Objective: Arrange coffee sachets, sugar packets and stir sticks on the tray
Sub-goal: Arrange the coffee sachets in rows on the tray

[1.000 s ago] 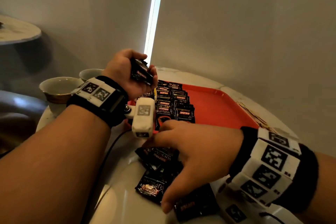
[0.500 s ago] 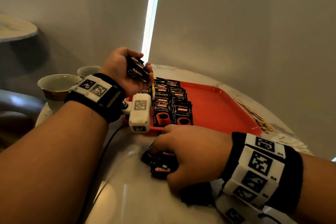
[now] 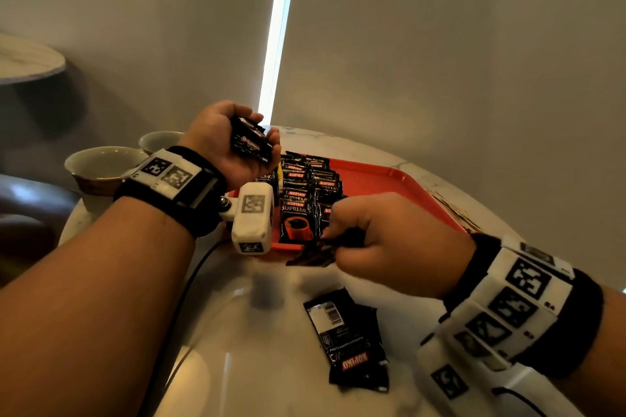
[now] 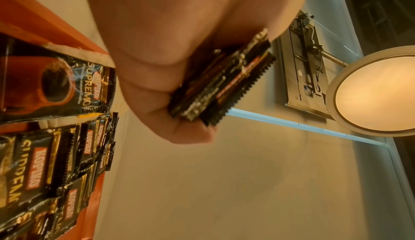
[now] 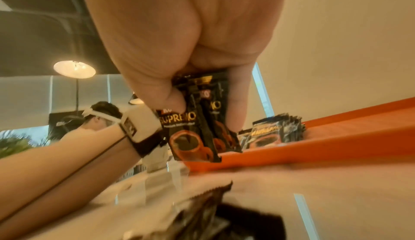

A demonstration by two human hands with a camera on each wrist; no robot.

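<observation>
Sachets (image 3: 313, 252) now lifted off table (image 3: 237, 349)

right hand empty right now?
No, the right hand pinches a couple of coffee sachets between thumb and fingers, just off the near edge of the orange tray.
</observation>
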